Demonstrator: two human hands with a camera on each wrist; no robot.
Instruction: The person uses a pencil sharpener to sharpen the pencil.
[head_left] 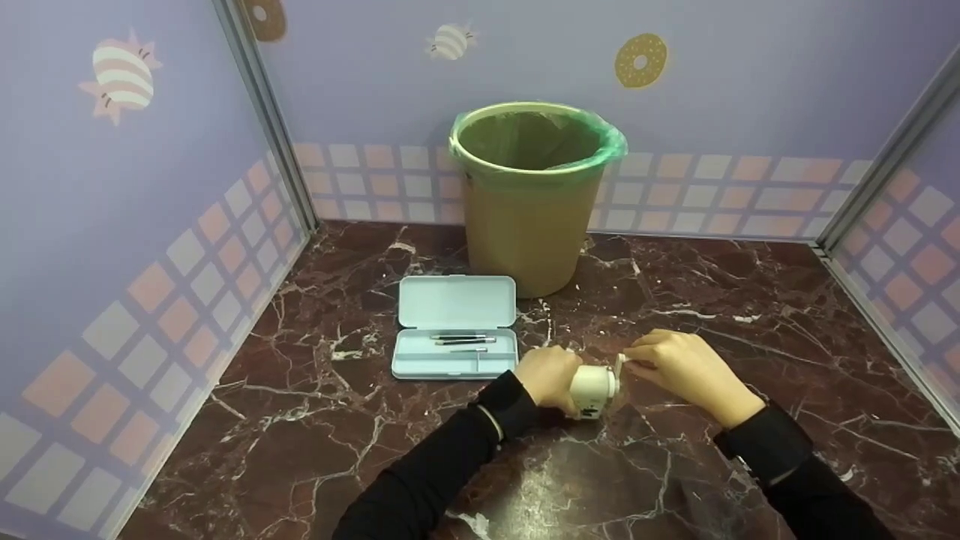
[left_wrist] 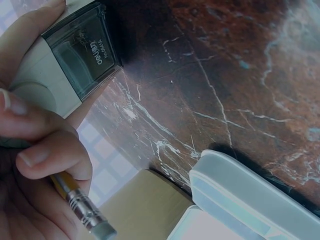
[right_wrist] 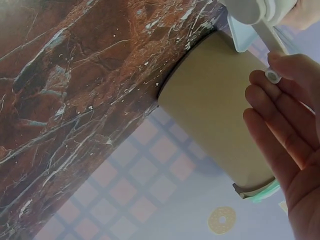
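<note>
My left hand (head_left: 550, 377) grips a white crank pencil sharpener (head_left: 591, 388) just above the marble table. In the left wrist view, the sharpener's dark see-through shavings drawer (left_wrist: 86, 52) shows, and a yellow pencil (left_wrist: 82, 202) is held in the curled fingers, its metal band and eraser end sticking out. The pencil's other end is hidden. Thumb and fingers of my right hand (head_left: 686, 369) pinch the end of the sharpener's crank handle (right_wrist: 270, 37), on the side facing away from the left hand.
A light blue pencil case (head_left: 457, 301) lies open left of the hands, with a few thin pencils or pens (head_left: 465, 340) inside. Behind it stands a tan waste bin (head_left: 529, 225) with a green liner. Patterned walls enclose the table (head_left: 315, 450).
</note>
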